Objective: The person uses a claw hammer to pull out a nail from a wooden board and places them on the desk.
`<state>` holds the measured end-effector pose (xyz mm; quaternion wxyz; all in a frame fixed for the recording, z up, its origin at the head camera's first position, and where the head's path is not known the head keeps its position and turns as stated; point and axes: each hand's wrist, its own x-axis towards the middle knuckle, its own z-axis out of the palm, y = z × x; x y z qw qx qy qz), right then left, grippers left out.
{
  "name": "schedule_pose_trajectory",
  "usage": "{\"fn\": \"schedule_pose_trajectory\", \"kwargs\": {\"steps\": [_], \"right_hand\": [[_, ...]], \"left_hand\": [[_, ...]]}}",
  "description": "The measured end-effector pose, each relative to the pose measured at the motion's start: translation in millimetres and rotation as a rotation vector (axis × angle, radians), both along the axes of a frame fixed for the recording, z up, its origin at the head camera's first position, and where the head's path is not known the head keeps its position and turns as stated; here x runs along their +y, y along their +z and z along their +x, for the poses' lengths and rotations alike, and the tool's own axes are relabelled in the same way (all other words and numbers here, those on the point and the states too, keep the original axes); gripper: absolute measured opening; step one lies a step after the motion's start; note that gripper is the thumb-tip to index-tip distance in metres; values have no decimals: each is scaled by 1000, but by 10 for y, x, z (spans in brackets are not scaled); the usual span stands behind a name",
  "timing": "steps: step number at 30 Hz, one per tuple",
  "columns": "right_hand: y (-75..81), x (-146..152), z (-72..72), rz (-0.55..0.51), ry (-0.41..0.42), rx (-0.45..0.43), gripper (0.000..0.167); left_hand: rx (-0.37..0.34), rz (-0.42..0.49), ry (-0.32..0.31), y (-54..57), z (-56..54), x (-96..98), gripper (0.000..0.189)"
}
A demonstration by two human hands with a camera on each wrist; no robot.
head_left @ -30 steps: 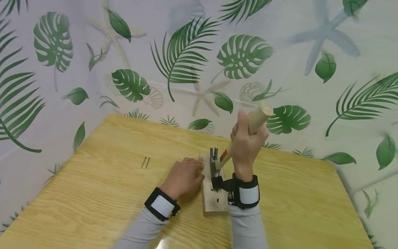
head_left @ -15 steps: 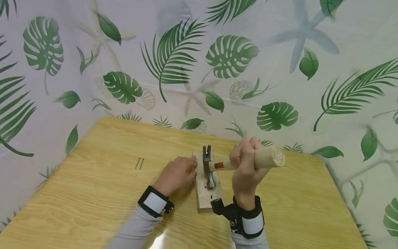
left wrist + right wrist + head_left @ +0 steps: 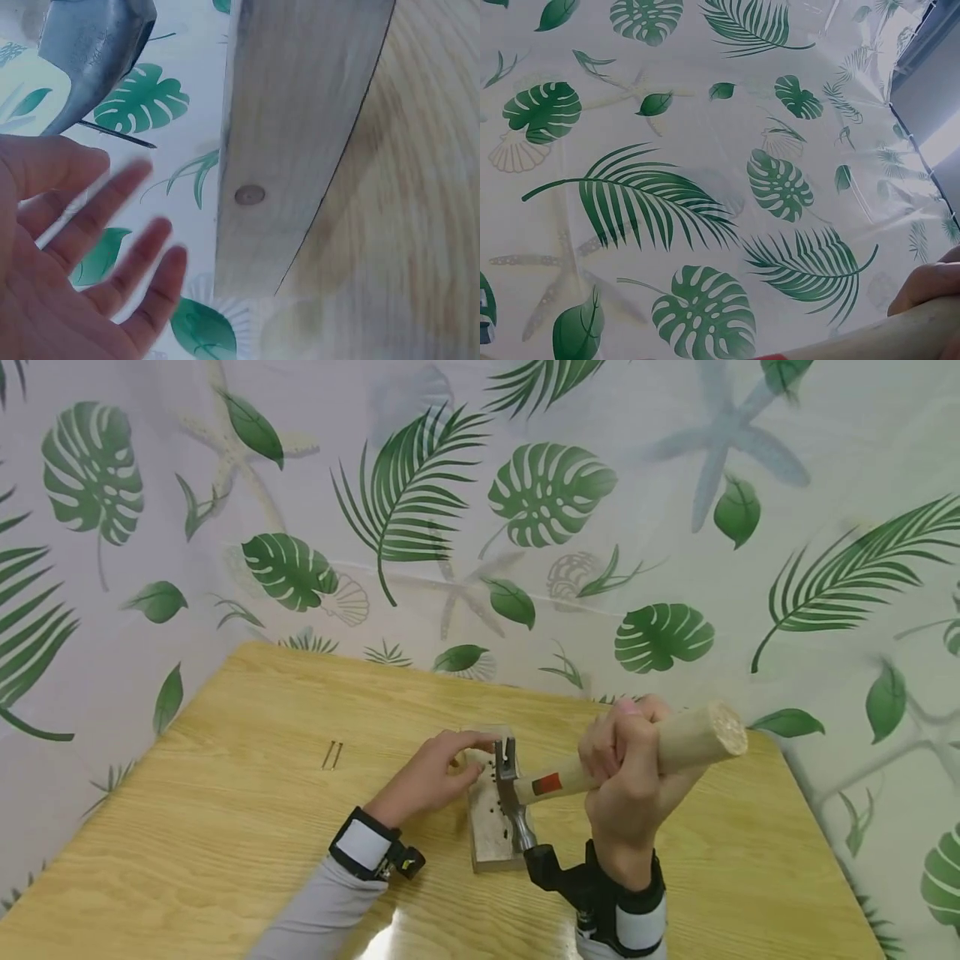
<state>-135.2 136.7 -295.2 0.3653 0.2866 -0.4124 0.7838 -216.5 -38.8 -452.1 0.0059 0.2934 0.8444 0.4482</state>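
My right hand (image 3: 630,781) grips a claw hammer by its thick pale wooden handle (image 3: 699,741), which has a red and dark band near the head. The hammer's metal head (image 3: 513,793) is over a wooden block (image 3: 487,852) with several dark holes. In the left wrist view, a nail (image 3: 120,136) sticks out by the hammer's claw (image 3: 90,60). My left hand (image 3: 423,777) reaches over the block's far end, index finger extended right up to the claw, the other fingers loosely spread. In the right wrist view, only part of the handle (image 3: 885,330) and a finger show.
Two loose nails (image 3: 332,756) lie side by side on the wood-grain table (image 3: 225,827), left of my left hand. A leaf-patterned sheet (image 3: 420,635) hangs behind the table's back edge. A camera mount (image 3: 551,870) on my right wrist stands close to the hammer head.
My right hand has swung the handle down and to the right, turning the hammer's head over the block. My left hand has left the block's side and reached up to the claw.
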Motion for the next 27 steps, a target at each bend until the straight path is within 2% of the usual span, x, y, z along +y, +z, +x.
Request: {"fn": "schedule_pose_trajectory", "kwargs": {"steps": [4, 8, 11, 14, 18, 22, 27], "right_hand": [[27, 21, 20, 13, -12, -7, 38], [29, 52, 33, 11, 0, -41, 38], [34, 68, 39, 27, 28, -65, 38], [34, 60, 23, 64, 48, -75, 38], [18, 43, -6, 127, 20, -80, 39], [10, 58, -20, 135, -13, -95, 39], [25, 112, -17, 142, -7, -114, 37]], "left_hand": [[-7, 8, -26, 25, 21, 31, 25], [10, -10, -7, 45, 40, 35, 14], [53, -21, 30, 42, 39, 26, 5], [120, 0, 75, 56, 26, -18, 5], [193, 55, 148, 119, 1, -113, 9], [173, 56, 206, 198, -30, -262, 12], [50, -91, 279, 272, -50, -548, 14]]}}
